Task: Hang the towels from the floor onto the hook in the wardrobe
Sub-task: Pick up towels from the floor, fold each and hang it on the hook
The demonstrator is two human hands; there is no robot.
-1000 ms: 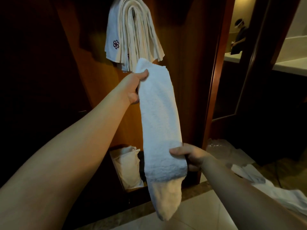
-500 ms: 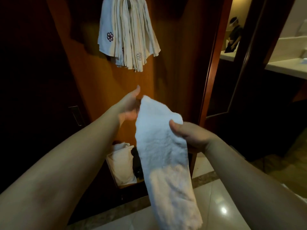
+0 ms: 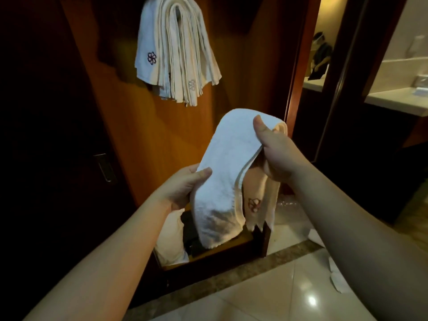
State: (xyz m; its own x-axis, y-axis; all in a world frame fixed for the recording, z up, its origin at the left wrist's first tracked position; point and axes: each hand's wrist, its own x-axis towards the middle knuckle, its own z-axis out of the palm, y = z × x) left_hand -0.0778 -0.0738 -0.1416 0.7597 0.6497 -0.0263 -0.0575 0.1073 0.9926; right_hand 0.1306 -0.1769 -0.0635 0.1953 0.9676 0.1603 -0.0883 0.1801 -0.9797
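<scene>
At the far left we see the dark door (image 3: 53, 158) of the wardrobe with its recessed pull (image 3: 104, 167). Next comes the wooden panel (image 3: 143, 135), where the hung towels (image 3: 178, 54) drape in a thick bundle; the hook itself is hidden under them.

Below and right of that bundle, we hold the towel (image 3: 229, 172) between both hands, well short of the hook. Our left hand (image 3: 183, 192) grips the towel's near, lower part, thumb on top and fingers curled beneath. Our right hand (image 3: 275, 151) pinches the upper fold, thumb pressed on the top surface, the rest of the fingers tucked under the cloth. The towel is folded lengthwise and bent over at the right hand, so two tails hang down; the inner tail shows an embroidered mark.

For the step in hand, we judge the following to work best:
1. Even the two tails so the fold sits at mid-length.
2. Keep the right hand at the fold; it leads toward the hook.
3. Raise the fold above the bundle, then lower it over the hook, outside the existing layers.
4. Release only when the fold bears its own weight.

Risk: the bundle looks crowded, so a shallow seat may slip off.

At the right, more towels (image 3: 335, 276) lie on the floor (image 3: 266, 297).
</scene>
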